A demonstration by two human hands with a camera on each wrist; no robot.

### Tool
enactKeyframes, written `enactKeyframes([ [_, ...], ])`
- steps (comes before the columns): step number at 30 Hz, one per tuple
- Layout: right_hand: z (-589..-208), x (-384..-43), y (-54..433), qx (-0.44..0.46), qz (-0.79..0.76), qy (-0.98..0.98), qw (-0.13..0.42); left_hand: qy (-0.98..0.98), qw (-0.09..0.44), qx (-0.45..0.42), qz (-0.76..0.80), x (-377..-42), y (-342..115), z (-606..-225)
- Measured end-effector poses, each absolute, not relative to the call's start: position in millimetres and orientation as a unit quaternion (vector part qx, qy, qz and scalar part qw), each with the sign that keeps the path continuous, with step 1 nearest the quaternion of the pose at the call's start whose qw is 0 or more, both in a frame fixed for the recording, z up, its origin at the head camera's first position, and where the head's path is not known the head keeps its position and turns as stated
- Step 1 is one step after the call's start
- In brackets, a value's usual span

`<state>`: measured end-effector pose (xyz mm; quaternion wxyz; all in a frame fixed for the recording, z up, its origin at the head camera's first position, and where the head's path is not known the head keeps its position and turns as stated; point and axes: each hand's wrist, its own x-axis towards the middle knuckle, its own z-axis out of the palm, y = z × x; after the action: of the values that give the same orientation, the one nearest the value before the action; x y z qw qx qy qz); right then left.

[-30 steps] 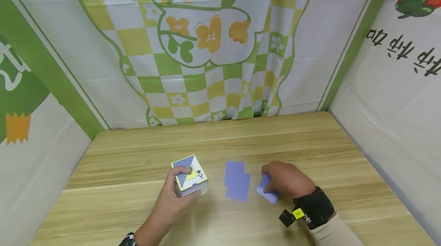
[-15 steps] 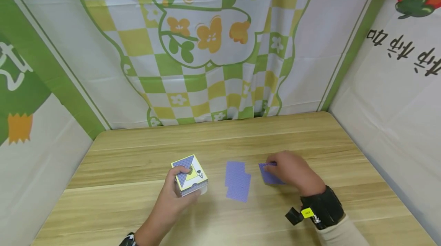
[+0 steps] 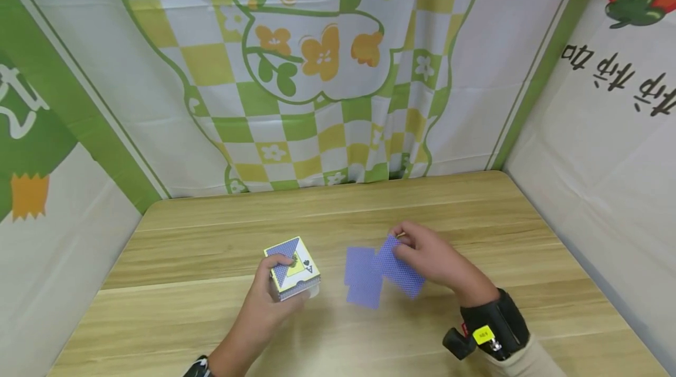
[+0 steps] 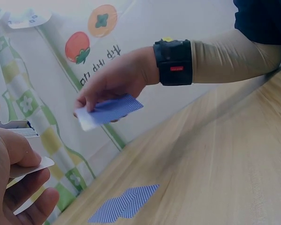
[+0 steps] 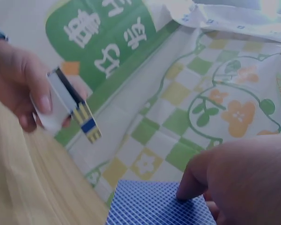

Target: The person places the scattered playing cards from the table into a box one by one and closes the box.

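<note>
My left hand (image 3: pixel 264 295) grips a playing-card box (image 3: pixel 305 272) with an ace of spades printed on its face. Cards show at the box's end beside an opened white flap (image 4: pixel 43 165) in the left wrist view. A blue-backed playing card (image 3: pixel 405 279) is pinched between thumb and fingers of my right hand (image 3: pixel 440 259). It is raised above the table and tilted; whether it is a single card cannot be told. Below and left of it, two blue-backed cards (image 3: pixel 364 292) lie face down, overlapping, on the wooden table (image 3: pixel 211 224).
A patterned curtain (image 3: pixel 333 130) hangs behind the table's far edge. Printed cloth walls (image 3: pixel 591 177) stand at both sides. A black strap with a small camera (image 3: pixel 493 324) sits on the right wrist.
My right hand has lifted the card from the table's right side and moved it left toward the two lying cards. The left hand and box stay almost still.
</note>
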<state>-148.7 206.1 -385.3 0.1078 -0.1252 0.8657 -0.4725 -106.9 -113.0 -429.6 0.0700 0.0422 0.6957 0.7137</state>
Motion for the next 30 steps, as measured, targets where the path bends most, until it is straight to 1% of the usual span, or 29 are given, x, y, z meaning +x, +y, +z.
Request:
enactKeyframes([
  [5, -380.2, -140.6, 195.6, -0.196, -0.527, 0.813, 0.149, 0.694, 0.072, 0.044, 0.715, -107.8, -111.9, -428.7],
  [8, -379.6, -136.5, 187.3, -0.214, -0.546, 0.793, 0.168, 0.698, 0.068, 0.043, 0.711, -108.1, -111.1, -428.0],
  [14, -382.1, -128.0, 169.8, -0.18, -0.58, 0.761, 0.228, 0.695, 0.064, 0.044, 0.714, -107.9, -108.8, -427.4],
  [21, -391.9, -121.1, 152.6, -0.171, -0.572, 0.762, 0.251, 0.685, 0.059, 0.067, 0.723, -108.5, -106.5, -428.6],
  [30, -402.5, -114.9, 141.0, -0.22, -0.607, 0.696, 0.314, 0.677, 0.061, 0.09, 0.728, -109.9, -104.7, -429.4],
])
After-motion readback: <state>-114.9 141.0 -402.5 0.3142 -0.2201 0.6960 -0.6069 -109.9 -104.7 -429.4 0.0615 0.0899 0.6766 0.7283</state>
